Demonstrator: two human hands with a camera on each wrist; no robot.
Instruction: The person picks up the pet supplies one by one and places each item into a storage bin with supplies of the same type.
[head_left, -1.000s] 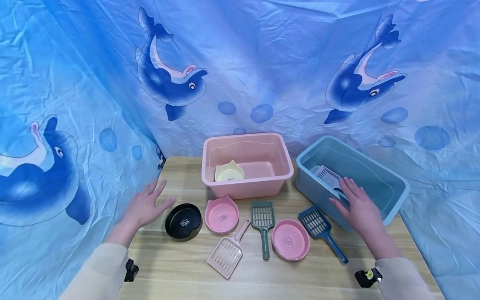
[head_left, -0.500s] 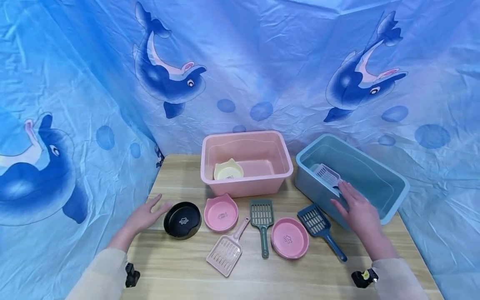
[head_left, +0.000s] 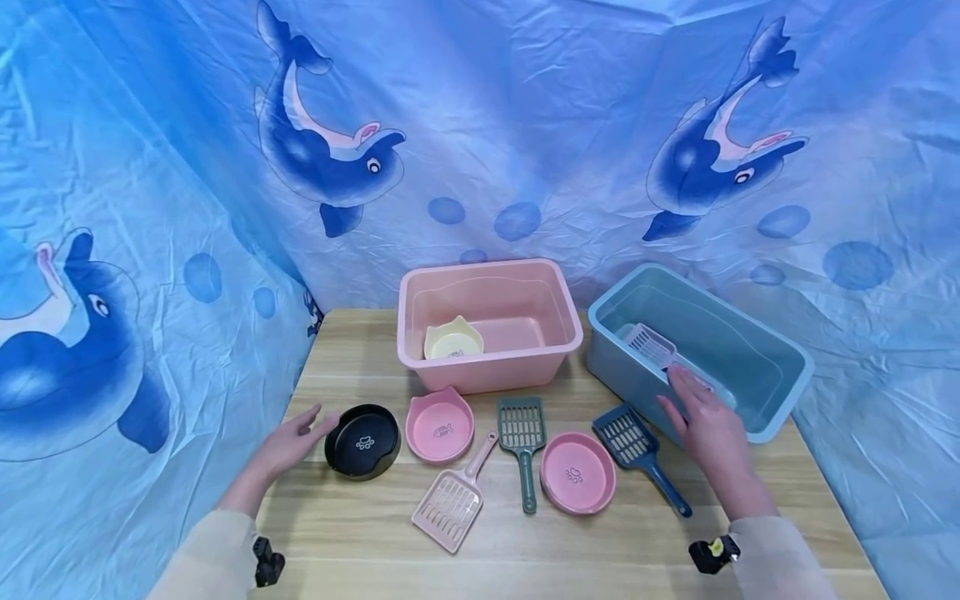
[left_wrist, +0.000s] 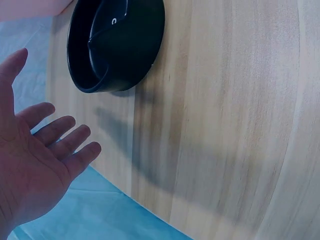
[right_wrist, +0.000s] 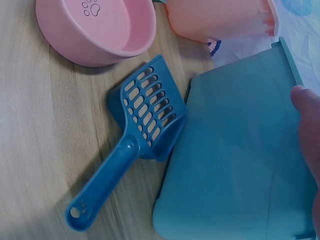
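Note:
My left hand (head_left: 294,442) is beside the black bowl (head_left: 363,442) with a paw print, on its left. In the left wrist view its fingers (left_wrist: 64,131) are loosely spread and hold nothing; the black bowl (left_wrist: 131,47) is apart from them. My right hand (head_left: 708,429) reaches over the near rim of the blue bin (head_left: 780,354), fingers extended. Inside that bin lies a lilac slotted litter scoop (head_left: 651,344), its handle partly hidden by the hand. A dark blue litter scoop (right_wrist: 145,107) rests on the table against the bin's near side.
A pink bin (head_left: 487,373) stands at the back, holding a cream cat-eared bowl (head_left: 453,340). Before it lie a pink cat-eared bowl (head_left: 439,425), a pale pink scoop (head_left: 450,507), a green scoop (head_left: 522,425) and a round pink bowl (head_left: 577,473). Dolphin-printed cloth (head_left: 450,100) encloses the wooden table.
My left hand has lowered towards the black bowl, its fingers less spread. My right hand has shifted slightly left at the blue bin's rim. The view has moved a little; the bowls and scoops stay put.

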